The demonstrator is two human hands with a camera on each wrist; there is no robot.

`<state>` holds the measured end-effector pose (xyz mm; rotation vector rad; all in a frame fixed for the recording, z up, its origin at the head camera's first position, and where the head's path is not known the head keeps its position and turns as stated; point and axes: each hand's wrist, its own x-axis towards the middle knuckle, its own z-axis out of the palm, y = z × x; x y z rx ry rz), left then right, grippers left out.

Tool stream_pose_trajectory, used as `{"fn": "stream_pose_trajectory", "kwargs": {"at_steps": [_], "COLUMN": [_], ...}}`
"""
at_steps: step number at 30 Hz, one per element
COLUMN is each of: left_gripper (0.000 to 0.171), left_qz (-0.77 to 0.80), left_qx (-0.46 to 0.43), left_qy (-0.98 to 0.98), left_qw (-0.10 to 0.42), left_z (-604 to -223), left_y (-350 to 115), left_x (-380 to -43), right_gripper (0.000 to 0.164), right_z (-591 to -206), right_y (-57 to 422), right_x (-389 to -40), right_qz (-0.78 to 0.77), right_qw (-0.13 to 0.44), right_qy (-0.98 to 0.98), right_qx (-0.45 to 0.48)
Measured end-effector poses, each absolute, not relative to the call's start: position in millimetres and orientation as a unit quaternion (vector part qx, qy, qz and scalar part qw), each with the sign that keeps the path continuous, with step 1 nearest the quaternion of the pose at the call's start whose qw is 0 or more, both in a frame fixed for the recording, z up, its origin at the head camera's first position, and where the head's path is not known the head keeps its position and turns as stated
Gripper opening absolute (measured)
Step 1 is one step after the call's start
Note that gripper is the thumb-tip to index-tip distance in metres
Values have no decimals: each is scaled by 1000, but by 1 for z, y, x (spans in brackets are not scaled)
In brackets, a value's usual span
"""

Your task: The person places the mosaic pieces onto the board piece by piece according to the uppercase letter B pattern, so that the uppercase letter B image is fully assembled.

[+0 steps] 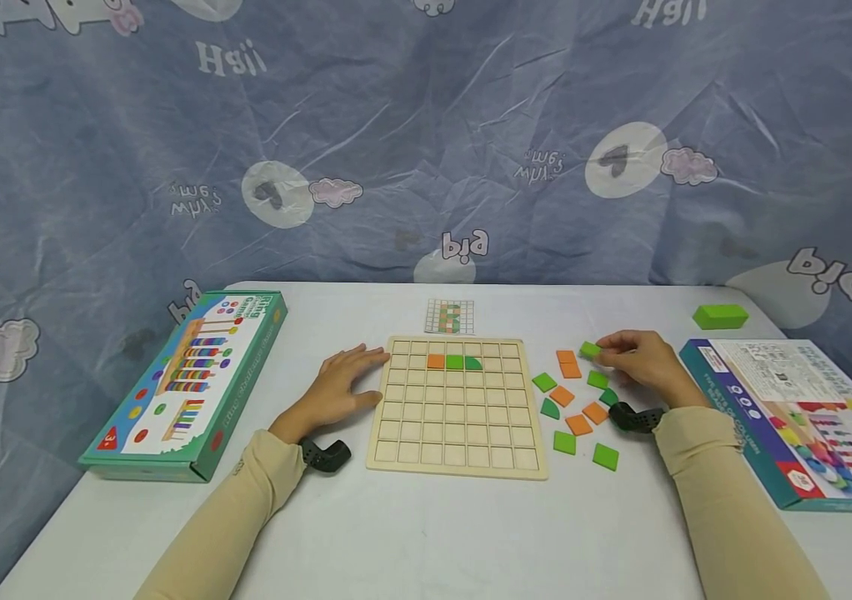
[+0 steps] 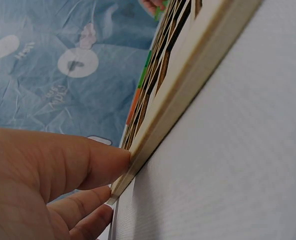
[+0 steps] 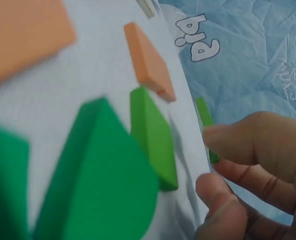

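The left hand, fingers spread and relaxed, touches the left edge of the board on the counter, while the right hand pinches a green tile near the loose tiles right of the board.

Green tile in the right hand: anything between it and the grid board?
Yes, low clutter: two orange tiles lie flat on the table between the green tile in the right hand and the grid board. Nothing visible rises above them; lifting over should clear.
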<state>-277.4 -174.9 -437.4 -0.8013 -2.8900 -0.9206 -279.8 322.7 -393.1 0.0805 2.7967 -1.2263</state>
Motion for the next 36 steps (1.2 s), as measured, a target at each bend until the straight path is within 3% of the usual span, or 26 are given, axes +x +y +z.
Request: {"fn": "stream_pose_trajectory", "kwargs": {"at_steps": [10, 36], "left_gripper": [69, 70], "left_qz": [-296, -290], "left_qx": [-255, -249], "left_qy": [-920, -924], "left_qw": [-1, -5], "left_z": [-436, -434], "left_y": [-174, -172], "left_x": [-276, -275], "right_gripper": [46, 48], "right_z": [-384, -370], "right_y": [309, 258], "right_x": [-279, -274], "right_qz": [-446, -541], "right_qw": [31, 84], "right_qy": [894, 832], "right_qx": [-13, -86]}}
